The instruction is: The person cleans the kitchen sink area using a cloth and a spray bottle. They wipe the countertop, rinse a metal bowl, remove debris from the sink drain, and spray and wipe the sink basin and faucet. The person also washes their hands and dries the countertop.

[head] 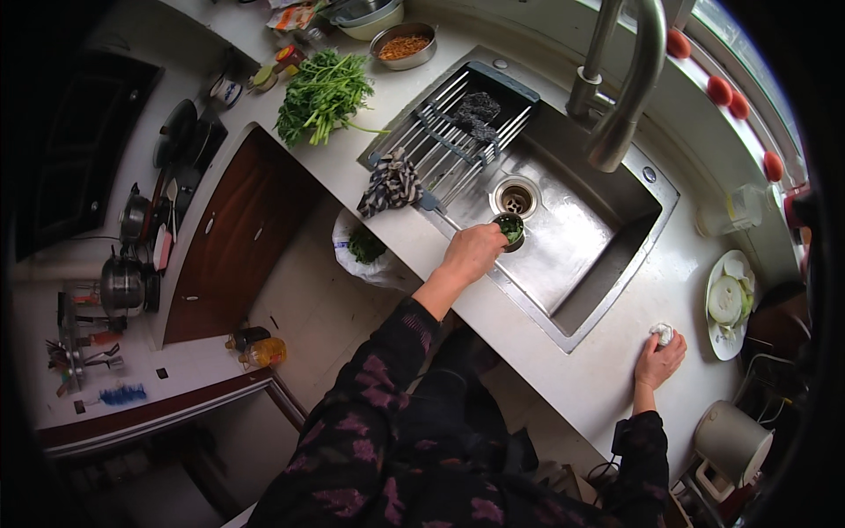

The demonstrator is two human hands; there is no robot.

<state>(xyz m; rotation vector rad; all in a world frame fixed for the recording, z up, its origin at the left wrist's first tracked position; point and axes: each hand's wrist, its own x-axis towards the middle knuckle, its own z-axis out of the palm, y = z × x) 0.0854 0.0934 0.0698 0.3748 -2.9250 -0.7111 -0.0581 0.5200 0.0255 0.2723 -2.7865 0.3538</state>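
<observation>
My left hand (472, 254) grips a small metal sink strainer cup (517, 245) over the near side of the stainless steel sink (561, 264). Wet green leaf scraps (509, 228) lie inside the cup. Just beyond it is the round drain opening (517, 200). On the counter right of the sink, my right hand (660, 363) has its fingers around a crumpled white tissue or cloth (662, 332). A roll-up rack (439, 148) spans the sink's left part, bearing a dark mesh-like bundle (476, 112). A checked cloth (393, 183) hangs at its near corner.
Leafy greens (327, 96) lie on the counter left of the sink, near a metal bowl of orange-brown shreds (404, 47). The faucet (624, 112) arches over the sink. At right are a plate of cut vegetable (726, 303) and a metal pot (729, 439). A white bag (350, 257) sits below the counter.
</observation>
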